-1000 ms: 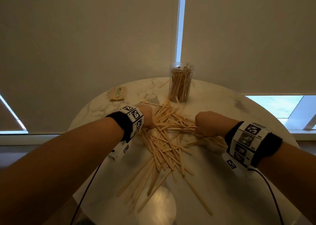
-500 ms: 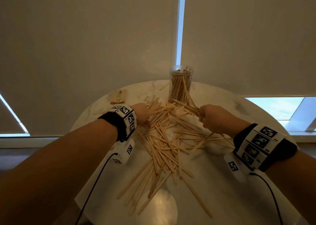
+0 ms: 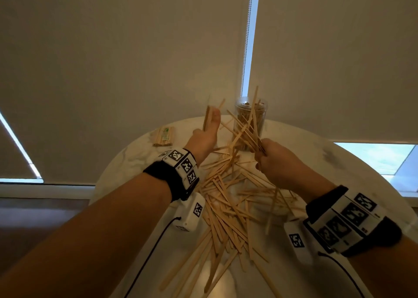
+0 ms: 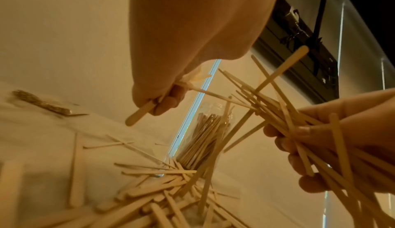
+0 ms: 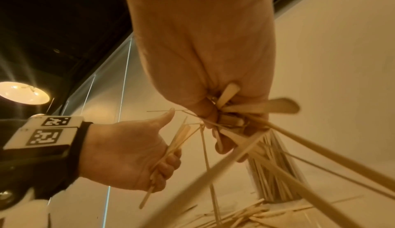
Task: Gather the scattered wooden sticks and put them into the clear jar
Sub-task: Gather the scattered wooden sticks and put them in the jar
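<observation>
Many flat wooden sticks (image 3: 226, 198) lie in a loose pile on the round marble table (image 3: 339, 162). Behind the pile stands the clear jar (image 3: 251, 121), partly filled with upright sticks (image 4: 203, 135). My left hand (image 3: 207, 134) is raised left of the jar and grips a few sticks (image 5: 175, 145) in its curled fingers. My right hand (image 3: 276, 162) is lifted in front of the jar, gripping a splayed bundle of sticks (image 3: 246, 128) that fans up across the jar's side. In the right wrist view the bundle's ends (image 5: 230, 110) poke out of my fist.
A small wrapped bundle of thin sticks (image 3: 164, 136) lies at the table's far left. Drawn window blinds (image 3: 135, 48) hang close behind the table. Longer sticks (image 3: 203, 263) reach toward the near edge. A lit ceiling lamp (image 5: 23, 93) shows in the right wrist view.
Both hands have lifted off the pile with sticks in them. The left rose up and away toward the jar's left side, and the right raised its bundle in front of the jar.
</observation>
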Motion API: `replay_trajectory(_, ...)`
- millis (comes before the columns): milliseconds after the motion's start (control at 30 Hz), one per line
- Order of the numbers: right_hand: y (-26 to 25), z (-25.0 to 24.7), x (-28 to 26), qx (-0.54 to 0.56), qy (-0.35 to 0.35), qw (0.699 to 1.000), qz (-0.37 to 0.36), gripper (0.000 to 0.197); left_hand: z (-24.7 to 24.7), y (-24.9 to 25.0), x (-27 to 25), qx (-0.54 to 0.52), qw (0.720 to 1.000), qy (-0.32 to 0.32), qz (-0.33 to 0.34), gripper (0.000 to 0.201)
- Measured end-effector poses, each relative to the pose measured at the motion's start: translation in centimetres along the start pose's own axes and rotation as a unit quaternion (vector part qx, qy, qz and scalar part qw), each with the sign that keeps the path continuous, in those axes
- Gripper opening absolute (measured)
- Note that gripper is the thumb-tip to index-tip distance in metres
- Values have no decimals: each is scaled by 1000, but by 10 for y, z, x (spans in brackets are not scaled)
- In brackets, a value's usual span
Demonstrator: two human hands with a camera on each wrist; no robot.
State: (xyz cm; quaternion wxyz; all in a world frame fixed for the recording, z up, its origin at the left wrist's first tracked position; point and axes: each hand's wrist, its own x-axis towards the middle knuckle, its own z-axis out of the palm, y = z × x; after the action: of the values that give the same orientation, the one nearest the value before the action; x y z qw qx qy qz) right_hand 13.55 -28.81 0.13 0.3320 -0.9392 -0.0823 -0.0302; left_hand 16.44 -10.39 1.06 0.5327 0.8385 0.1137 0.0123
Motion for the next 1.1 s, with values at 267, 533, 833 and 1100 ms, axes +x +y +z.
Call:
replay_trajectory(267, -28, 22, 22, -1, -31, 997, -72, 18, 26, -5, 10, -95, 981, -129, 106, 67)
replay_trajectory(533, -35, 35, 44, -37, -85, 990, -104, 22, 20, -21, 49, -213, 977, -12, -4, 38)
replay_trajectory(833, -18, 15, 54, -81, -125, 988, -29, 54, 16, -21, 65, -325, 942, -1, 84, 32)
replay_trajectory(1100, -16, 9, 56, 62, -117, 990, -54, 14, 23, 19, 59, -465, 871, -58, 143, 20)
